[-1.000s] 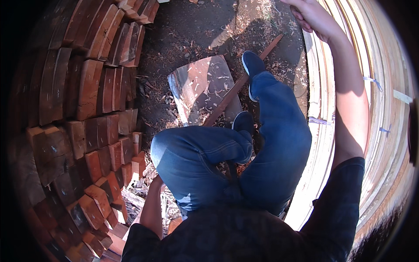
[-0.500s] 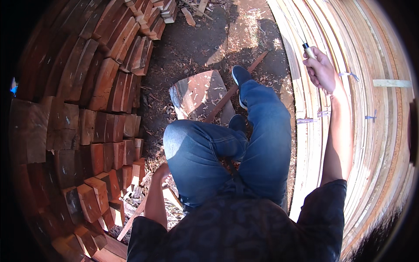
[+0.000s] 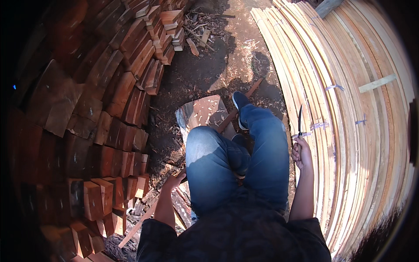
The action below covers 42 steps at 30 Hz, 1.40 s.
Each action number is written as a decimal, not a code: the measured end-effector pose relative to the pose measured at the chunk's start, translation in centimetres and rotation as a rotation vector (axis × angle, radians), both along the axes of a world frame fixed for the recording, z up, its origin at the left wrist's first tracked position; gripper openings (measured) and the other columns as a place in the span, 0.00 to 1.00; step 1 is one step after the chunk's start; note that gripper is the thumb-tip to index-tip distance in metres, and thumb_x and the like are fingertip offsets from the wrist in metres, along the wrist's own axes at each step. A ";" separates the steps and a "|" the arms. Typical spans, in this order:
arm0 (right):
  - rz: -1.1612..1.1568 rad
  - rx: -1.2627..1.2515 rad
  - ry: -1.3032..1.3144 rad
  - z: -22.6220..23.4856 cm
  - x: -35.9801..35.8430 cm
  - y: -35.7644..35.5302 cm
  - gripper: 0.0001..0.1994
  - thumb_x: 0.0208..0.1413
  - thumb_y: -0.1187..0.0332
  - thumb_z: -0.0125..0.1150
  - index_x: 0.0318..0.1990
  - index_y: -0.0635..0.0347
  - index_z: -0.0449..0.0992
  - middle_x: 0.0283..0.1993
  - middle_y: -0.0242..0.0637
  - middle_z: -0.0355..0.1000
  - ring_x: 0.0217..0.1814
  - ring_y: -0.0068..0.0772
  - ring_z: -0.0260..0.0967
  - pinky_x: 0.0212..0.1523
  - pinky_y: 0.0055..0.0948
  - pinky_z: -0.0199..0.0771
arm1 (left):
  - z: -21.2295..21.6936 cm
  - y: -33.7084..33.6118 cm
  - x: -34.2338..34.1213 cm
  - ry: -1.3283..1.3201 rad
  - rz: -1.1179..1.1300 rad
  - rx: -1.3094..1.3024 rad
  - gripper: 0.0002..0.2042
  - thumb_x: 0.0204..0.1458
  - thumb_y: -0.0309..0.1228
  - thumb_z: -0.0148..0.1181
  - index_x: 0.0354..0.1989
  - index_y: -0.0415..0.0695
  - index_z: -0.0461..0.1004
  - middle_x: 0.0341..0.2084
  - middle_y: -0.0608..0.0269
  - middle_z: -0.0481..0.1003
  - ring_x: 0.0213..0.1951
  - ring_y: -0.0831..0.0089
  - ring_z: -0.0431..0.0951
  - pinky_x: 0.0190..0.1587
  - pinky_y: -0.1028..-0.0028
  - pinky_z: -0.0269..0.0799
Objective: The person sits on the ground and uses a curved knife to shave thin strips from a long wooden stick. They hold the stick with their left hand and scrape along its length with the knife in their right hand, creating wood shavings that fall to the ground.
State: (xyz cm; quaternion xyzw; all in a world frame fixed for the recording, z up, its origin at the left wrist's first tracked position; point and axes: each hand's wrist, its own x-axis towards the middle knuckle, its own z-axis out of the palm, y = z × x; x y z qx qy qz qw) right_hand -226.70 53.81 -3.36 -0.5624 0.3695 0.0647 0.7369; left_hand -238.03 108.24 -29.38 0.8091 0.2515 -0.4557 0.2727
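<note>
My right hand (image 3: 302, 153) is closed round the handle of a knife (image 3: 300, 122), just right of my right knee and at the edge of the stacked light boards. Its thin dark blade points away from me. Low beside my left thigh, my left hand (image 3: 173, 181) has its fingers bent together. A small dark edge shows at its fingertips, but I cannot make out what it is. Between my feet and the timber on the left lies a flat wooden slab (image 3: 201, 112) strewn with shavings. A narrow reddish wood strip (image 3: 228, 120) crosses its right side.
Stacked reddish-brown timber (image 3: 109, 161) rises close on my left. Long pale boards (image 3: 349, 144), tied with purplish strips, run along my right, with a short pale batten (image 3: 377, 83) across them. Shavings litter the dirt ground (image 3: 209, 65); wood scraps (image 3: 204, 37) lie at the far end.
My right hand has come down and back toward my body with the knife, away from over the boards. My left hand is a little further forward. The whole view has shifted slightly.
</note>
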 end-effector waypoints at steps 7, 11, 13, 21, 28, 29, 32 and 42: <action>-0.009 -0.005 -0.107 1.5 -0.4 -1.5 0.09 0.59 0.63 0.54 0.41 0.53 0.64 0.18 0.25 0.56 0.10 0.15 0.48 0.08 0.17 0.45 | 1.6 0.5 -1.7 -0.137 -0.006 -0.025 0.40 0.45 0.69 0.54 0.17 0.32 0.72 0.15 0.49 0.74 0.23 0.57 0.79 0.32 0.60 0.72; 0.101 -0.215 -0.090 2.7 1.8 -2.2 0.05 0.59 0.65 0.53 0.38 0.52 0.67 0.18 0.21 0.59 0.09 0.12 0.49 0.07 0.14 0.45 | 8.4 -0.1 1.3 0.010 -0.043 -0.041 0.40 0.47 0.68 0.54 0.21 0.31 0.74 0.18 0.47 0.76 0.27 0.56 0.80 0.35 0.60 0.73; 0.113 -0.231 -0.153 3.9 3.5 -2.1 0.05 0.59 0.66 0.55 0.37 0.53 0.67 0.18 0.22 0.59 0.09 0.11 0.49 0.07 0.14 0.45 | 9.3 -0.3 2.2 -0.060 -0.108 -0.010 0.37 0.50 0.65 0.54 0.22 0.32 0.74 0.17 0.51 0.75 0.22 0.62 0.78 0.31 0.63 0.72; 0.217 -0.099 -0.065 3.1 10.7 0.7 0.08 0.58 0.65 0.56 0.41 0.54 0.66 0.18 0.22 0.57 0.10 0.14 0.48 0.09 0.17 0.44 | 10.6 2.5 0.7 0.116 0.002 -0.023 0.38 0.47 0.68 0.54 0.21 0.35 0.74 0.17 0.53 0.75 0.23 0.62 0.78 0.31 0.63 0.72; 0.332 -0.279 -0.054 -1.3 19.0 2.6 0.14 0.59 0.60 0.57 0.47 0.56 0.67 0.19 0.22 0.58 0.11 0.12 0.50 0.10 0.16 0.47 | 9.9 3.7 0.2 0.171 0.010 -0.036 0.37 0.49 0.65 0.55 0.28 0.31 0.75 0.19 0.52 0.75 0.26 0.62 0.78 0.33 0.60 0.71; 0.340 -0.314 -0.058 -0.6 19.4 3.7 0.15 0.59 0.59 0.58 0.48 0.56 0.68 0.19 0.22 0.59 0.11 0.12 0.51 0.09 0.16 0.47 | 8.7 4.5 -0.9 0.256 0.039 0.003 0.36 0.49 0.64 0.55 0.28 0.32 0.75 0.19 0.52 0.75 0.25 0.62 0.78 0.32 0.60 0.71; 0.408 -0.432 -0.088 1.8 18.2 4.2 0.14 0.59 0.60 0.58 0.48 0.57 0.71 0.20 0.22 0.61 0.12 0.11 0.51 0.10 0.14 0.48 | 9.1 4.1 0.0 0.240 0.012 0.006 0.36 0.49 0.64 0.56 0.27 0.32 0.76 0.18 0.52 0.75 0.24 0.64 0.77 0.30 0.62 0.71; 0.489 -0.545 -0.229 9.2 3.8 7.7 0.17 0.67 0.61 0.45 0.56 0.61 0.68 0.21 0.26 0.64 0.13 0.12 0.53 0.13 0.14 0.50 | 11.2 1.8 0.7 -0.019 -0.072 0.112 0.37 0.47 0.66 0.55 0.25 0.34 0.78 0.21 0.47 0.78 0.30 0.56 0.81 0.35 0.61 0.73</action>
